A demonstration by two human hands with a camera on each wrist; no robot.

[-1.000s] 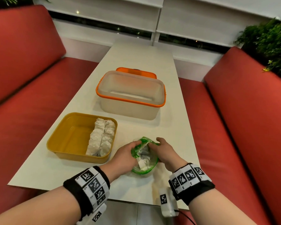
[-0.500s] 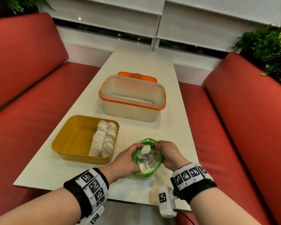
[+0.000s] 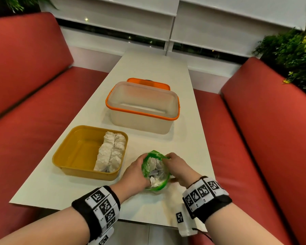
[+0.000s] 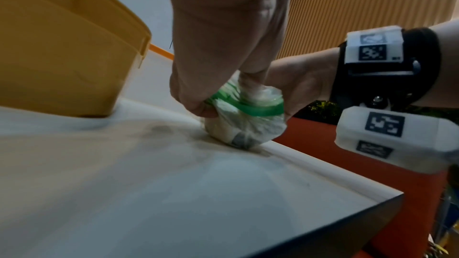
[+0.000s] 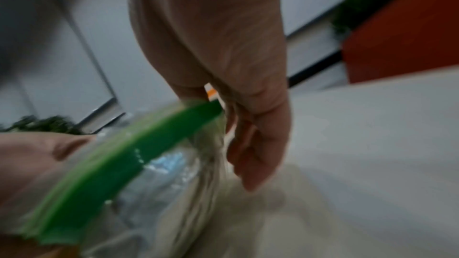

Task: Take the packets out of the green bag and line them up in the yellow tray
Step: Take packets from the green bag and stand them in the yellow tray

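Observation:
A clear plastic bag with a green rim (image 3: 155, 171) stands on the white table (image 3: 166, 71) near its front edge, mouth open upward, with crumpled white packets (image 3: 153, 163) inside. My left hand (image 3: 136, 174) grips the bag's left side; in the left wrist view the left hand (image 4: 223, 62) curls round the green bag (image 4: 246, 123). My right hand (image 3: 177, 167) pinches the right rim; the right wrist view is blurred and shows the right hand (image 5: 238, 105) on the green rim (image 5: 129, 154). The yellow tray (image 3: 74, 152) sits to the left with several white packets (image 3: 111, 152) lined along its right side.
A translucent tub with an orange rim (image 3: 142, 110) stands behind the bag, an orange lid (image 3: 148, 83) beyond it. Red bench seats (image 3: 272, 138) flank the table. The bag sits close to the table's right front corner (image 4: 387, 195).
Both hands stay on the bag; the bag's mouth has been spread wider and rounder. The head view has tilted down slightly.

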